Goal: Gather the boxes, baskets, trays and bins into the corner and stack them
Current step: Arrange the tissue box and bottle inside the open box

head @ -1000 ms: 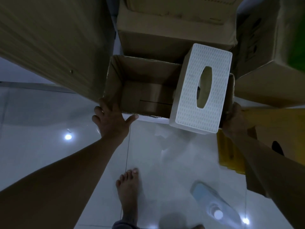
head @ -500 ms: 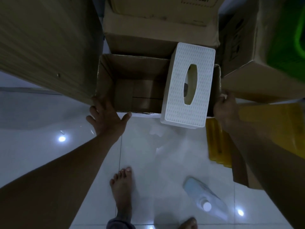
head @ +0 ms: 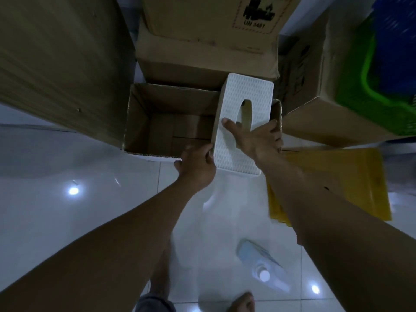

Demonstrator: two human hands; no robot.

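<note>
A white plastic tissue box (head: 229, 154) with an oval slot lies across the right side of an open cardboard box (head: 144, 122) on the floor, its near end overhanging the rim. My right hand (head: 254, 138) rests spread on top of the tissue box, thumb at its left edge and fingers at its right. My left hand (head: 198, 163) grips the tissue box's near left edge by the cardboard rim. A closed cardboard box (head: 209, 41) with a printed label stands just behind.
A tall wooden panel (head: 60, 59) stands to the left. At right, a cardboard box (head: 315, 91) carries green (head: 369, 82) and blue (head: 400, 41) baskets. A yellow padded envelope (head: 351, 185) and a plastic bottle (head: 261, 264) lie on the white tiled floor.
My left hand left the cardboard box's front rim and took the tissue box's near left edge. My right hand moved from the box's right side onto the tissue box's top.
</note>
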